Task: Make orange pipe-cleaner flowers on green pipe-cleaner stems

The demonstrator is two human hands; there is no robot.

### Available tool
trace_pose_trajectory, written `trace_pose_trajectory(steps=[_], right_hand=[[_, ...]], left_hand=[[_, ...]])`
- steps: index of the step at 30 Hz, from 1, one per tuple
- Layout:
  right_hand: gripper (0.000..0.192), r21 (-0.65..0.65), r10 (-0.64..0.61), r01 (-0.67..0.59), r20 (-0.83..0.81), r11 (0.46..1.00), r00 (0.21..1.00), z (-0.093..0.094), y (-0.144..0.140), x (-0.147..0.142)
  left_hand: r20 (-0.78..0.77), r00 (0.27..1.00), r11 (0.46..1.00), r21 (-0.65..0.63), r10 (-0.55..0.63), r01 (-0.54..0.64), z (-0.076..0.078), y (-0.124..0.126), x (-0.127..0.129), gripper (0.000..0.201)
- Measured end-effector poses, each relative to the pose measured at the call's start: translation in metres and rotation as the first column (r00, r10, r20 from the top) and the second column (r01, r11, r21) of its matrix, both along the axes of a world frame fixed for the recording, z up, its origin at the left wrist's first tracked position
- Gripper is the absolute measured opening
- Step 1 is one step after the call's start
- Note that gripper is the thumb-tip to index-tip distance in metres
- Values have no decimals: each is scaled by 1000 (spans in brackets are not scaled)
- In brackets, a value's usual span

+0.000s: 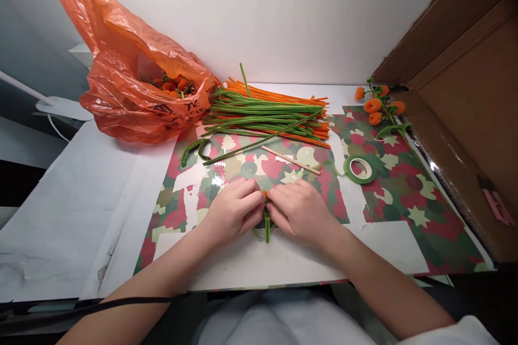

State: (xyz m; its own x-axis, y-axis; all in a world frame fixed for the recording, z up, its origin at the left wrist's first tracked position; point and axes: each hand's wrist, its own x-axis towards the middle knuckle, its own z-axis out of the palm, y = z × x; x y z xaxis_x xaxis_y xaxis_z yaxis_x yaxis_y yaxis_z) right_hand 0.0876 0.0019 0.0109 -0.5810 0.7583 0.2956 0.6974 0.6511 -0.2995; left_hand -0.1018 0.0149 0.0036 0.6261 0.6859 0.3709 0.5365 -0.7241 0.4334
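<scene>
Over the near part of the patterned mat, my left hand (pixel 238 206) and my right hand (pixel 300 209) meet with curled fingers. Both grip a small pipe-cleaner flower; its green stem (pixel 267 228) points down toward me, and a bit of orange shows between the fingertips. Most of the flower is hidden by my fingers. Just beyond my hands lies a thin wooden stick (pixel 290 160). A roll of green floral tape (pixel 360 169) sits to the right, its loose end trailing left. Two bent green pipe cleaner pieces (pixel 196 150) rest at the left.
A bundle of green and orange pipe cleaners (pixel 269 113) lies against the back wall. An orange plastic bag (pixel 141 86) holding orange flowers stands at back left. A finished orange flower sprig (pixel 378 106) lies at back right, beside a cardboard box (pixel 457 113) with a pink cutter (pixel 498 202).
</scene>
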Motion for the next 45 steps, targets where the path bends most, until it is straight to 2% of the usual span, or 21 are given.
trace_pose_trajectory(steps=[5,11,15,19,22,27,32,37,45], right_hand=[[25,-88,32,-43,-120,995,992,-3,0,0],[27,-172,-104,41,-375,984,921,-1,-6,-7],[25,-198,-158,80,-420,977,894,-3,-8,-9],[24,-210,-157,66,-457,976,875,-5,-8,-9],[24,-235,-182,75,-475,969,861,-4,-9,-9],[24,-292,-207,59,-505,955,838,-3,-11,-8],[24,-293,-191,46,-489,955,851,-4,-11,-9],[24,-215,-144,41,-489,976,860,-5,-13,-12],[26,-76,-148,127,-511,989,847,-8,-14,-17]], left_hand=[[14,1000,1000,-12,-11,11,1,1,0,21],[162,986,997,-76,45,-33,5,-3,5,20],[218,969,983,-165,119,-83,6,-5,6,20],[247,957,950,-304,155,-75,10,-5,2,17],[262,951,938,-340,164,-68,13,-5,-1,12],[268,953,949,-312,140,-52,13,-5,-1,17],[232,968,967,-254,95,-34,9,-5,0,19],[179,982,989,-142,57,-32,6,-5,1,22],[193,979,997,-45,64,-57,3,-8,6,24]])
